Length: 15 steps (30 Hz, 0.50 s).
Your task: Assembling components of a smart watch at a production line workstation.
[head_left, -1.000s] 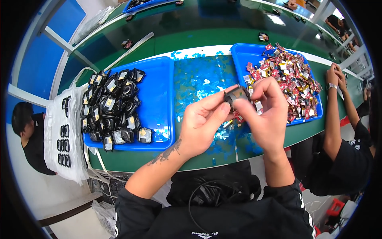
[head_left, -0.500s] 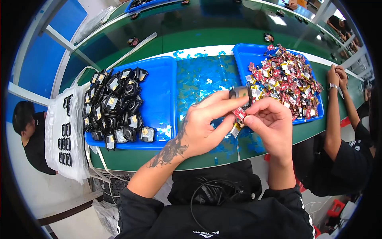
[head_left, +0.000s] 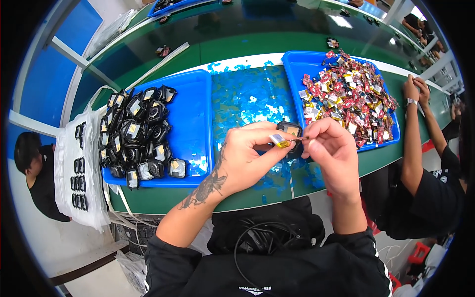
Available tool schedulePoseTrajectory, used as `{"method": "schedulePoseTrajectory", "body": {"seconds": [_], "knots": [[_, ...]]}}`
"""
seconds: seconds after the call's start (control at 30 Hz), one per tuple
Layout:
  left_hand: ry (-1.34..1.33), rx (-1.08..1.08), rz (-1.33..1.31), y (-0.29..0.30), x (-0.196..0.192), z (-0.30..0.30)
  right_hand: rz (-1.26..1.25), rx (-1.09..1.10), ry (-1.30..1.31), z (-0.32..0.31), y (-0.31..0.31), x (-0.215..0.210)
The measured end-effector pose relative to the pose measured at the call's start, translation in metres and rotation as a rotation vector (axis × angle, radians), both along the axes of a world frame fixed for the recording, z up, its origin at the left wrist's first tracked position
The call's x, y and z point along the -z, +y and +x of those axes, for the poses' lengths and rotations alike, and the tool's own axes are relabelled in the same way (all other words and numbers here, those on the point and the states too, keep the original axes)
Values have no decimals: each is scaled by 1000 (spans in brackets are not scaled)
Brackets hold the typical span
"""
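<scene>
My left hand (head_left: 250, 153) holds a small black square casing (head_left: 291, 129) and pinches a little silver and yellow flat battery cell (head_left: 278, 140) against it. My right hand (head_left: 332, 148) meets it from the right, its fingertips pinching the cell's thin wires. Both hands hover above a patch of blue film scraps (head_left: 247, 101) on the green bench. A blue tray (head_left: 194, 123) at the left holds several finished black casings (head_left: 138, 128). A second blue tray (head_left: 297, 67) at the right is heaped with red, silver and gold cells (head_left: 351, 96).
A white bag (head_left: 79, 168) with more black parts hangs off the bench's left end, beside a seated person (head_left: 34, 168). Another person's arms (head_left: 415, 128) rest on the bench at the right. A black cable lies in my lap (head_left: 267, 237).
Both hands have come lower and slightly toward me. The casing now sits behind my left fingers, and the cell is pulled out between the two hands.
</scene>
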<state>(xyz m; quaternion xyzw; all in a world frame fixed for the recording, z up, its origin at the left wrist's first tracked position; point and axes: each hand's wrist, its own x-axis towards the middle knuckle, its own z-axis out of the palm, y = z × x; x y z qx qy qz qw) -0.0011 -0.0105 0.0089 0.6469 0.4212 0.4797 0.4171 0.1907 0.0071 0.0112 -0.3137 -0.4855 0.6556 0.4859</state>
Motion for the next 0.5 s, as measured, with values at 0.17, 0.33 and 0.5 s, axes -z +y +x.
{"method": "schedulePoseTrajectory", "body": {"seconds": [0.17, 0.33, 0.5], "knots": [[2, 46, -92, 0, 5, 0, 419, 214, -335, -7, -4, 5], [-368, -39, -165, -5, 5, 16, 290, 273, -208, -20, -9, 8], [-464, -3, -247, -5, 14, 16, 252, 368, -141, -28, -8, 16]]}}
